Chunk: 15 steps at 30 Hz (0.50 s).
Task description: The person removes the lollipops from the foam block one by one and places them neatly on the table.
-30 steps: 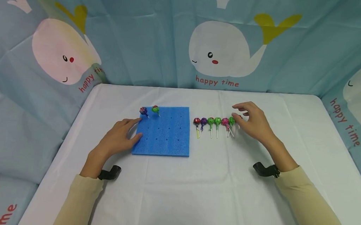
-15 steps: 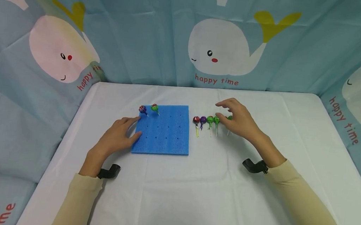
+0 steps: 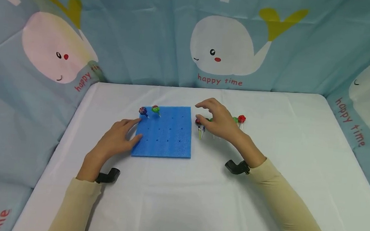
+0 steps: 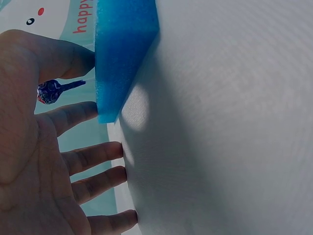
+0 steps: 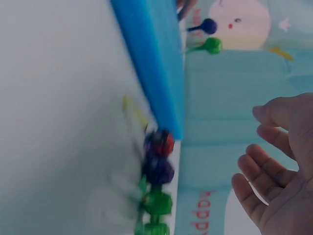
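A blue foam board (image 3: 163, 146) with rows of small holes lies on the table. A purple lollipop (image 3: 143, 111) and a green lollipop (image 3: 155, 109) stand in its back left holes. My left hand (image 3: 114, 140) touches the board's left edge with thumb and index finger, the other fingers spread, as the left wrist view shows. Over a row of lollipops to the right of the board hovers my right hand (image 3: 221, 124), fingers loosely bent and holding nothing. It hides part of the row; a red lollipop (image 3: 241, 119) shows at the right end, a dark red one (image 3: 198, 121) at the left.
The white-covered table (image 3: 178, 194) ends at a blue curtain (image 3: 163, 55) printed with whales. A black wrist camera (image 3: 237, 167) sits under my right wrist, another black camera (image 3: 108, 176) by the left.
My right hand has swept left above the lollipop row, from its right end toward the board, uncovering the red lollipop. The left hand stays at the board's edge. The head view has shifted slightly.
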Motion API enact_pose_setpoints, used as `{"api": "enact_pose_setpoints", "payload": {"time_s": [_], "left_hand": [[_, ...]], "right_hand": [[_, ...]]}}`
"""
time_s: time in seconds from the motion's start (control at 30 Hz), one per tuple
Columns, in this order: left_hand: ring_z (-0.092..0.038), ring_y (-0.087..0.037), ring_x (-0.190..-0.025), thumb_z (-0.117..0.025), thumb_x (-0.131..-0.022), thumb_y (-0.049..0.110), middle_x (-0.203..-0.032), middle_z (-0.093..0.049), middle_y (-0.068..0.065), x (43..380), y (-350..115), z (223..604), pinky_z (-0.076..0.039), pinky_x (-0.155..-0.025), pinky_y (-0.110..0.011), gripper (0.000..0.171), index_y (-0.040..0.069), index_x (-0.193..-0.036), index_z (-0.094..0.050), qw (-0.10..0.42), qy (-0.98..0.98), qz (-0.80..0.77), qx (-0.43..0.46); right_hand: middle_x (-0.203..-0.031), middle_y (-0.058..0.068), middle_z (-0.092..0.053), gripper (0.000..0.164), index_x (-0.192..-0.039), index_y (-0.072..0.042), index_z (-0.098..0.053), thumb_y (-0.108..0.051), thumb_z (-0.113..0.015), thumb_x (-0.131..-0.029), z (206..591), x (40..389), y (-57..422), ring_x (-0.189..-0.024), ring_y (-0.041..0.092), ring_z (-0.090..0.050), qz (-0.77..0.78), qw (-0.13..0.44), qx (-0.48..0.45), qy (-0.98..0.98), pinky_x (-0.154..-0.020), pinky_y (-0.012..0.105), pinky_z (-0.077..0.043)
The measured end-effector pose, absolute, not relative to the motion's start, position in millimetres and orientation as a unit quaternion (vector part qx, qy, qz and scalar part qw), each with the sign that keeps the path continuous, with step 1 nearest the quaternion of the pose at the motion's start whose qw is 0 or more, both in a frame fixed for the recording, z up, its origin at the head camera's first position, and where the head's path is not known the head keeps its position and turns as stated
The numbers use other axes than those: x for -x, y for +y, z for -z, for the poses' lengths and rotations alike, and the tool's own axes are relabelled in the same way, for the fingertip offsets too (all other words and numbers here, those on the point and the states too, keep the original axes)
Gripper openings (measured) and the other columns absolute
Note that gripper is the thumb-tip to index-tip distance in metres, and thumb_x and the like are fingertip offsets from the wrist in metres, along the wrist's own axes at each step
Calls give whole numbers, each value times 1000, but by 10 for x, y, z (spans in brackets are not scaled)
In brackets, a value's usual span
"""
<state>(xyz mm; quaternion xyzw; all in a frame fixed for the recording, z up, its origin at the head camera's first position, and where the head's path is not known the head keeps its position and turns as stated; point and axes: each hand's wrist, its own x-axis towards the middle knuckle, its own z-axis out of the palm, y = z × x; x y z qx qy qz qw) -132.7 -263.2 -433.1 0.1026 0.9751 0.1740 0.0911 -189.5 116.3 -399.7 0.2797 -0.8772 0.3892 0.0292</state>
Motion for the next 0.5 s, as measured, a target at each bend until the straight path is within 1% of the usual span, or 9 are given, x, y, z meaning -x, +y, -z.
{"api": "enact_pose_setpoints", "payload": {"time_s": [0.2,0.5], "left_hand": [[-40,-51,-150,-59,-105,40,-162,-43,-28,1341,-2631,4350,-37,-119,-74,69,13,-165,-38,91,976,-172,-101],[-40,-51,-150,-59,-105,41,-162,-43,-28,1354,-2590,4336,-37,-119,-74,69,13,-165,-38,96,975,-171,-102]], "right_hand": [[-135,15,-65,35,-133,-5,-67,-18,-71,-100,4042,1907,895,-125,36,-65,-413,36,-300,-859,-104,51,-59],[-134,15,-65,36,-135,-4,-66,-17,-70,-101,4165,1969,591,-125,35,-67,-428,10,-304,-851,-107,46,-58]]}}
